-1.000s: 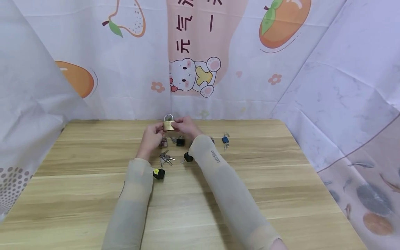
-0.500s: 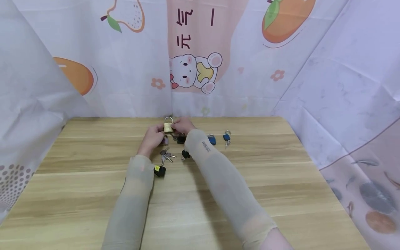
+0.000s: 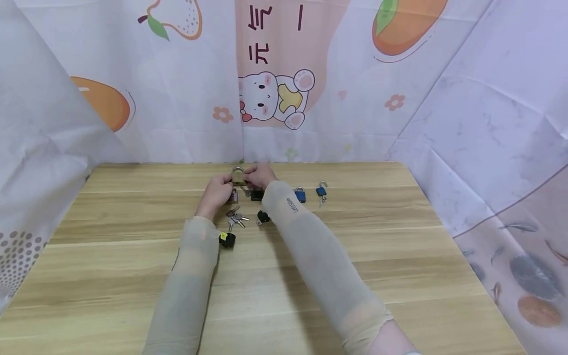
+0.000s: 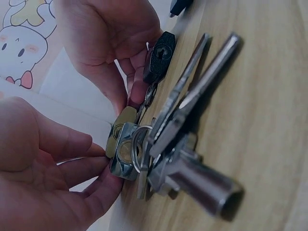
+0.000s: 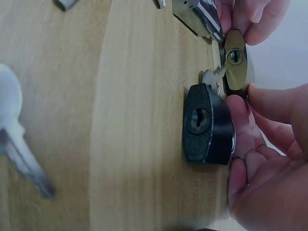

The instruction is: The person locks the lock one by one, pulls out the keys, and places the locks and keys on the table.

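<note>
At the back of the table both hands hold a brass padlock (image 3: 238,177) by its two sides, its shackle pointing away. My left hand (image 3: 216,191) pinches the left side; my right hand (image 3: 262,176) has thumb and fingertips at the right side. The right wrist view shows the keyhole in the brass padlock's bottom face, close to the tabletop. Directly in front of it are a silvery padlock (image 4: 127,151) and a black padlock (image 5: 207,125). A small key (image 5: 211,79) lies between the black and brass ones. My right fingers pass behind the black padlock.
A bunch of keys (image 3: 237,218) lies nearer on the wooden table (image 3: 266,296). To the right are a blue padlock (image 3: 300,195) and another blue padlock (image 3: 321,191) with its shackle open and keys beside it. A printed curtain (image 3: 186,108) hangs along the back edge.
Both hands have lowered the brass padlock toward the tabletop, its body now tipped back. The right forearm has shifted left, uncovering a blue padlock. The head view has tilted down slightly.
</note>
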`<action>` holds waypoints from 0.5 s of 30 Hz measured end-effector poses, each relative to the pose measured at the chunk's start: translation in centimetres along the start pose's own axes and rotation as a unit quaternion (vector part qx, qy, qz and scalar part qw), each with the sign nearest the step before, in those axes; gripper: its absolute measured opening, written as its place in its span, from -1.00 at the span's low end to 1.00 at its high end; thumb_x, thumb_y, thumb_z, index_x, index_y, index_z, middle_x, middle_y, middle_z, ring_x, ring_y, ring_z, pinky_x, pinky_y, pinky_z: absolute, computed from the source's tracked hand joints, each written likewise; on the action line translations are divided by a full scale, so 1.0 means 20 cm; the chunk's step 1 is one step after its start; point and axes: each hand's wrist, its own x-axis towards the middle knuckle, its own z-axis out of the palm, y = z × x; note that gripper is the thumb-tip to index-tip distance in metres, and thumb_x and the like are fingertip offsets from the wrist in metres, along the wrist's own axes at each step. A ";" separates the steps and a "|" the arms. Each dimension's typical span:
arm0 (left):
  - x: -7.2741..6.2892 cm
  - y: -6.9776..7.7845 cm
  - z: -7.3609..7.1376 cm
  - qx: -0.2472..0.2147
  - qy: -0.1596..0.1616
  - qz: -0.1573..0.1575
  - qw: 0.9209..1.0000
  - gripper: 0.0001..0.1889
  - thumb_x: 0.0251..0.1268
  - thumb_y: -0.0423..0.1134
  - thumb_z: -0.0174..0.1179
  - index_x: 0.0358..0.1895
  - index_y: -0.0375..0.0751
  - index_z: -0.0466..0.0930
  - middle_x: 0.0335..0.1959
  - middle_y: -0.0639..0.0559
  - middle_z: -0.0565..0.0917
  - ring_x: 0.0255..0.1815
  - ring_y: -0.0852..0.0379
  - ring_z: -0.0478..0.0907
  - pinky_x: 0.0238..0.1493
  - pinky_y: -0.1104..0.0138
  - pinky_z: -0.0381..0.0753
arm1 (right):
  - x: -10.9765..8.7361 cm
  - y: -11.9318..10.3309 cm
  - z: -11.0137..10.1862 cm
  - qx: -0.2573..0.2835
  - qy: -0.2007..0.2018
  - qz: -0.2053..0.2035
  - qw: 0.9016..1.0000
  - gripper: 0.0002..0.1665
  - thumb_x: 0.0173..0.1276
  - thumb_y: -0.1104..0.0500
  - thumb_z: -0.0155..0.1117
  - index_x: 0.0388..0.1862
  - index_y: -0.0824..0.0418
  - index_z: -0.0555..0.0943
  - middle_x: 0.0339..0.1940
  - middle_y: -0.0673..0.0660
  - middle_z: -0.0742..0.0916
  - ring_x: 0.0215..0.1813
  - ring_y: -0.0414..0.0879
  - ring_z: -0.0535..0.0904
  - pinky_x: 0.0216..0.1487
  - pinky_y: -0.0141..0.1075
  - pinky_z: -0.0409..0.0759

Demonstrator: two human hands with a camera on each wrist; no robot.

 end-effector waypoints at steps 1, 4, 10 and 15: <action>0.00 0.00 0.00 0.004 0.002 0.002 1.000 -0.47 0.56 -0.34 -0.19 0.53 -0.34 0.22 0.53 -0.24 0.28 0.39 -0.12 0.28 0.40 0.07 0.33 | 0.00 0.00 0.00 0.003 0.001 -0.002 1.000 -0.66 0.48 0.20 0.30 0.19 0.22 0.69 0.02 0.18 0.78 -0.24 -0.08 0.70 -0.15 -0.32 0.70; -0.02 0.01 0.00 0.007 0.006 0.008 1.000 -0.49 0.56 -0.34 -0.20 0.50 -0.34 0.28 0.40 -0.29 0.42 0.23 -0.12 0.39 0.22 0.13 0.44 | -0.01 0.01 0.00 0.024 0.000 -0.010 1.000 -0.66 0.48 0.21 0.30 0.18 0.26 0.69 0.00 0.20 0.78 -0.26 -0.08 0.70 -0.17 -0.31 0.70; -0.04 0.03 0.01 0.021 0.002 0.018 1.000 -0.65 0.57 -0.34 -0.19 0.16 -0.43 0.50 -0.19 -0.26 0.52 -0.30 0.04 0.43 -0.25 0.30 0.44 | -0.05 0.05 -0.06 0.057 -0.047 -0.050 0.996 -0.62 0.52 0.23 0.23 0.25 0.32 0.62 -0.01 0.22 0.77 -0.22 -0.11 0.68 -0.17 -0.34 0.66; -0.07 0.07 0.02 0.064 0.014 0.056 0.996 -0.53 0.60 -0.28 -0.12 0.45 -0.38 0.32 0.30 -0.33 0.47 -0.07 -0.14 0.54 0.04 0.08 0.56 | -0.13 0.10 -0.27 0.072 -0.087 -0.086 0.990 -0.50 0.58 0.20 0.14 0.42 0.34 0.44 0.17 0.30 0.66 0.11 0.11 0.62 0.14 -0.13 0.63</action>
